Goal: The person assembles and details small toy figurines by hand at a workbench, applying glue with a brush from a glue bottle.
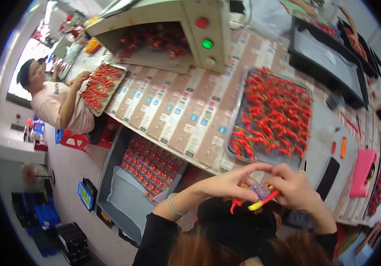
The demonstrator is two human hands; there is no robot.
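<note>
In front of my body, at the table's near edge, both hands meet round a small translucent greyish-purple piece [260, 190]. My left hand [230, 181] pinches it between thumb and fingers. From the other side my right hand [293, 187] closes in with bent fingers, and a thin red-and-yellow stick [263, 201] slants out below them. A little red piece [235, 204] hangs under my left thumb. What my fingertips cover cannot be made out. Just beyond the hands lies a tray [313, 116] full of small red figures [274, 111].
A beige machine [214, 35] with red and green buttons stands on the patterned tabletop [172, 106]. Below is a grey bin [110, 208] of red pieces. Right are a black phone-like slab [328, 177], an orange stick [343, 147] and a pink holder [361, 173]. Another person [57, 97] sits left.
</note>
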